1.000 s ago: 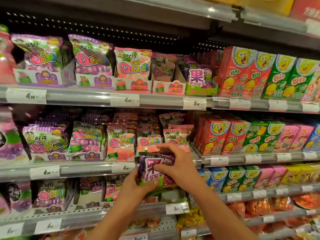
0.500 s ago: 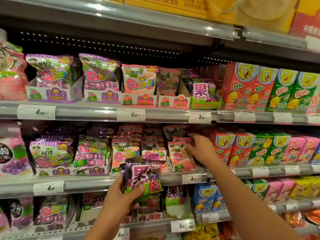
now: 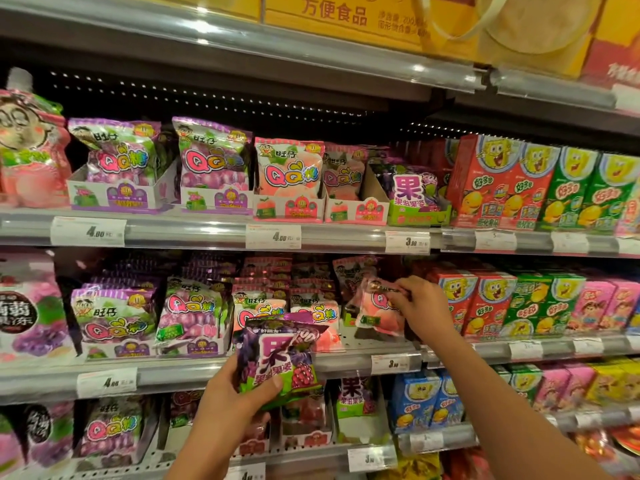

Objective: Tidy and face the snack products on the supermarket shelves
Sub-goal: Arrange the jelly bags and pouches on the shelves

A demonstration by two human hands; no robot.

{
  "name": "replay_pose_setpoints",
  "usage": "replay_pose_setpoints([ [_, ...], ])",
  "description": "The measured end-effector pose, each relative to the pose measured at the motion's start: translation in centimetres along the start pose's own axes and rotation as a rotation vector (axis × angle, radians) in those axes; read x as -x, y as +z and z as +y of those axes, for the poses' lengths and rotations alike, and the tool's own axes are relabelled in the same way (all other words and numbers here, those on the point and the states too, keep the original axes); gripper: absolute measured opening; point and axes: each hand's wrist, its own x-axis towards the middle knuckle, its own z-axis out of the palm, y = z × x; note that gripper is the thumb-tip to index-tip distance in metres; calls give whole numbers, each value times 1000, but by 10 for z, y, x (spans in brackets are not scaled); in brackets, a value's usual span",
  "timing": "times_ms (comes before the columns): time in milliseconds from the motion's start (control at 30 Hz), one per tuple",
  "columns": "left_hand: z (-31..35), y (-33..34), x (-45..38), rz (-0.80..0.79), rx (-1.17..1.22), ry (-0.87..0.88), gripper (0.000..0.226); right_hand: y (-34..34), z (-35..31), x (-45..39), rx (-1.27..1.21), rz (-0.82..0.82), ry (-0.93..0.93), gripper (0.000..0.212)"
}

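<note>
Our fingers (image 3: 273, 384) on the left hand (image 3: 230, 398) are wrapping around a purple candy bag (image 3: 278, 358), thumb on its front. We are holding it up in front of the middle shelf (image 3: 194, 370). Our right hand (image 3: 420, 306) is reaching into that shelf, and its fingers (image 3: 398, 299) are pinching the top of a pink candy bag (image 3: 377, 308). That bag is tilting and standing at the right end of the candy bags, just beside the red boxes (image 3: 471, 299).

We are looking at the big shelves first. The top shelf (image 3: 194, 232) is carrying purple and pink candy bags in paper trays (image 3: 114, 199), then red and green boxes (image 3: 568, 188) on the right. The middle shelf is carrying the same kind of bags in rows, with red, green and pink boxes beside them. White price tags (image 3: 273, 236) are sitting along the shelf edges. A yellow box (image 3: 346, 19) is sitting on the very top.
</note>
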Motion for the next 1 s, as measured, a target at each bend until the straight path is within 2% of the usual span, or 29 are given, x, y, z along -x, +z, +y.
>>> replay_pose_setpoints([
  [133, 3, 1, 2, -20, 17, -15, 71, -19, -7, 6, -81, 121, 5, 15],
  [333, 16, 0, 5, -24, -27, 27, 77, -72, -29, 20, -93, 85, -180, 9],
  [433, 27, 0, 1, -38, -41, 59, 87, -110, -46, 12, -219, 140, -181, 12],
  [567, 44, 3, -2, -43, -61, 116, 60, -162, -81, -23, -369, 275, -248, 1],
  [700, 57, 7, -3, -70, -112, 162, 57, -186, -117, -82, -311, 403, -278, 15],
  [767, 63, 6, -2, -62, -140, 166, 56, -183, -130, -112, -214, 387, -278, 22],
  [900, 65, 3, -2, -48, -196, 156, 67, -151, -143, -153, -61, 190, -210, 37],
  [1000, 73, -2, 0, -34, -234, 190, 59, -129, -135, -173, -60, 121, -85, 25],
])
